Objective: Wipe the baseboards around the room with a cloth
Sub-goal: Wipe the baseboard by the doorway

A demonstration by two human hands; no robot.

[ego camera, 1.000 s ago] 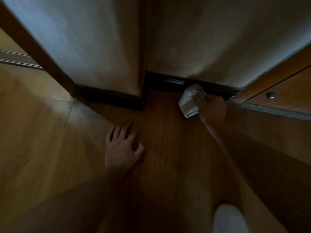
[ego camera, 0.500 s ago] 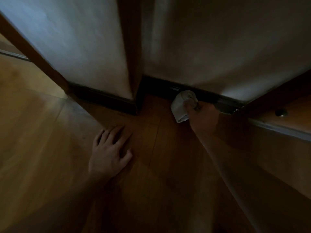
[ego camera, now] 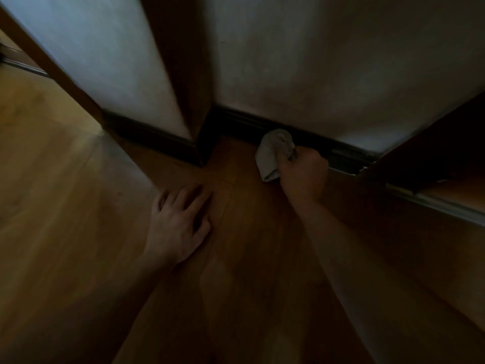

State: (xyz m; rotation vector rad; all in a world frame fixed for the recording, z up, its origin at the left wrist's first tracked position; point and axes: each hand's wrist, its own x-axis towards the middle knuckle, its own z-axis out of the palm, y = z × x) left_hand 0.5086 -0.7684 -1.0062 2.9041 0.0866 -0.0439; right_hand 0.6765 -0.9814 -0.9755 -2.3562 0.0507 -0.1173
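The right hand [ego camera: 301, 174] has its grip clamped on the bunched cloth [ego camera: 271, 156], pressed to the dark baseboard [ego camera: 236, 123] near the corner [ego camera: 208, 137]; the left hand [ego camera: 178, 222] lies flat, fingers apart, on the floor [ego camera: 78, 211]. Bunched so, the cloth may skip the corner, leaving dust there.

Right hand [ego camera: 303, 174] with cloth [ego camera: 274, 153] against dark baseboard [ego camera: 244, 122].

The pale grey bunched cloth [ego camera: 273, 156] looks soft and matt, the dark brown moulded baseboard [ego camera: 244, 124] shows a faint sheen, the warm brown wooden plank floor [ego camera: 78, 195] looks smooth and glossy, and the off-white wall [ego camera: 328, 74] matt.
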